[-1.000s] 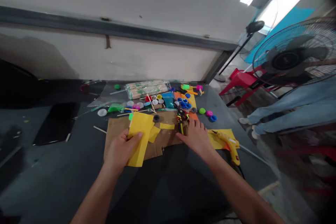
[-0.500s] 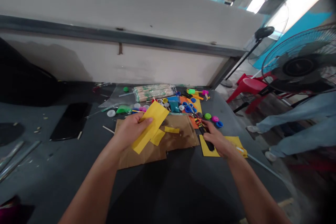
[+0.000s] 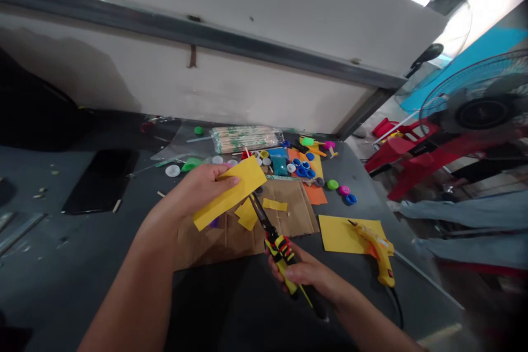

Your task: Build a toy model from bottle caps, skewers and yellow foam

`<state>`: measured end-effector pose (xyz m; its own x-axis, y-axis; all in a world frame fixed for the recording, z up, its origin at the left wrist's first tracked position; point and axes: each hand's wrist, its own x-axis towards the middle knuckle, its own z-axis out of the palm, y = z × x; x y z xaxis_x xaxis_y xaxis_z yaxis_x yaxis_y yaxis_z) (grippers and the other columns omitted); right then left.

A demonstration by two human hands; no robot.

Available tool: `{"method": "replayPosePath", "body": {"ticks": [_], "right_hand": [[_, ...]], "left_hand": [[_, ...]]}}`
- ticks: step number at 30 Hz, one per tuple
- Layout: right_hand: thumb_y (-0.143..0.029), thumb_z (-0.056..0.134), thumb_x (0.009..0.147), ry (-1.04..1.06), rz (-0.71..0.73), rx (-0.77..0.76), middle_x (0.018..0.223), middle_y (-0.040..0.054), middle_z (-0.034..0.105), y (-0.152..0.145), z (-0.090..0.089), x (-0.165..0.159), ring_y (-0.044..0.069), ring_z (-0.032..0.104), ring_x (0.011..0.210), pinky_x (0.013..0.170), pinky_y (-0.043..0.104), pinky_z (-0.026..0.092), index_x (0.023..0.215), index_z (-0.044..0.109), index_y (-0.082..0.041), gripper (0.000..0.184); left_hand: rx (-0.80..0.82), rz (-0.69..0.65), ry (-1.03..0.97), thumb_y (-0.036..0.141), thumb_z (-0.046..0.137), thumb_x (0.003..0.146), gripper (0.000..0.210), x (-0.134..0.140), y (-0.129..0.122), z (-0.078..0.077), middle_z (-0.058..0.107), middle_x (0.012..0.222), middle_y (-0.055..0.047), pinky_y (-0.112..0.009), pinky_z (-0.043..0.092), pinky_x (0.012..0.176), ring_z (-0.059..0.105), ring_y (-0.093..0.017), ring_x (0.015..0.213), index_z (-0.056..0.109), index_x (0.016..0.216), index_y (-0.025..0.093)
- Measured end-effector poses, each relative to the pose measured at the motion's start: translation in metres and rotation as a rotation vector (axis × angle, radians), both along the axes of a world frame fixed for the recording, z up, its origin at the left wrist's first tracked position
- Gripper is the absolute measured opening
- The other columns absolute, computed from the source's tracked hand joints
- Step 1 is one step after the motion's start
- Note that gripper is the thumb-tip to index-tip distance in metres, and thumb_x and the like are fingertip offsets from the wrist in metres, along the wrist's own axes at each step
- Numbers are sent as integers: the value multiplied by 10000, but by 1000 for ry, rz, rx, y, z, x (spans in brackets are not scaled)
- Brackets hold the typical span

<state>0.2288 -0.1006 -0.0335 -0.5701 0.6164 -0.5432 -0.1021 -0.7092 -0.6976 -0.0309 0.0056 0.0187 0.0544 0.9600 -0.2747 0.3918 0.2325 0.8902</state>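
My left hand (image 3: 206, 190) pinches a yellow paper strip (image 3: 237, 190) between thumb and fingers, tilted above the cardboard (image 3: 295, 198). Wrapped around the handles of yellow-and-black scissors (image 3: 272, 236) is my right hand (image 3: 301, 272). The scissors' dark blades point up and left, their tips close to the strip's lower edge; whether they touch it I cannot tell. Small yellow paper scraps (image 3: 247, 214) lie on the cardboard below.
A yellow glue gun (image 3: 377, 247) rests partly on a yellow sheet (image 3: 336, 234) at the right. Behind the cardboard are bottle caps (image 3: 305, 170) and a bag of wooden sticks (image 3: 245, 140). A black phone (image 3: 97, 181) lies left; a fan (image 3: 480, 113) stands right.
My right hand has brought the scissors from the right over to the paper strip, uncovering the glue gun. The strip has turned flatter in my left hand. The view has shifted slightly.
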Motion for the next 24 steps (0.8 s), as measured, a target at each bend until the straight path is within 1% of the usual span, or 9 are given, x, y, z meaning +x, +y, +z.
{"method": "replayPosePath", "body": {"ticks": [2,5,8,12,15,18,21,24], "right_hand": [[-330,767,600,13,32,28,880,9,518,10,1,-6,91,478,678,597,211,419,1077,582,-189,530],[-318,762,614,43,74,31,885,18,522,22,-1,-13,92,486,678,571,203,414,1083,582,-182,521],[-320,765,600,70,57,21,874,24,530,27,-4,-15,100,495,679,552,204,418,1111,581,-171,563],[-322,767,590,89,55,11,869,27,539,32,-8,-13,104,502,684,564,213,434,1109,589,-165,570],[-297,773,576,78,85,20,888,29,546,37,-8,-13,99,499,689,569,208,429,1086,590,-170,556],[-269,761,582,70,105,43,860,18,548,42,-9,-17,88,483,660,544,194,403,1058,585,-179,515],[-260,749,592,87,92,64,818,6,543,46,-9,-20,80,465,626,510,186,371,1025,581,-178,472],[-266,758,591,100,83,75,789,1,538,47,-9,-20,76,456,607,484,180,349,1008,574,-171,466]], "left_hand": [[43,7,33,395,727,611,203,-3,3,-2,545,452,6,-233,259,366,432,-124,385,689,619,196],[45,14,2,379,727,612,184,-8,6,-6,554,459,5,-231,254,369,424,-118,380,690,620,199],[36,35,14,379,719,620,179,-15,8,-8,573,485,3,-228,250,376,442,-121,391,703,645,203],[69,50,116,374,699,640,160,-22,12,-12,560,498,10,-231,228,395,437,-118,408,706,666,215],[81,20,118,362,700,642,148,-20,15,-16,539,484,12,-241,222,404,413,-115,402,691,635,214],[55,-4,89,378,700,647,166,-17,16,-16,558,504,6,-242,250,406,444,-126,419,686,651,213],[41,-14,110,399,680,663,184,-15,15,-14,557,507,6,-243,258,401,445,-129,418,679,660,216],[72,-12,155,401,674,666,196,-15,14,-13,535,489,9,-244,243,396,418,-121,404,656,614,213]]}}
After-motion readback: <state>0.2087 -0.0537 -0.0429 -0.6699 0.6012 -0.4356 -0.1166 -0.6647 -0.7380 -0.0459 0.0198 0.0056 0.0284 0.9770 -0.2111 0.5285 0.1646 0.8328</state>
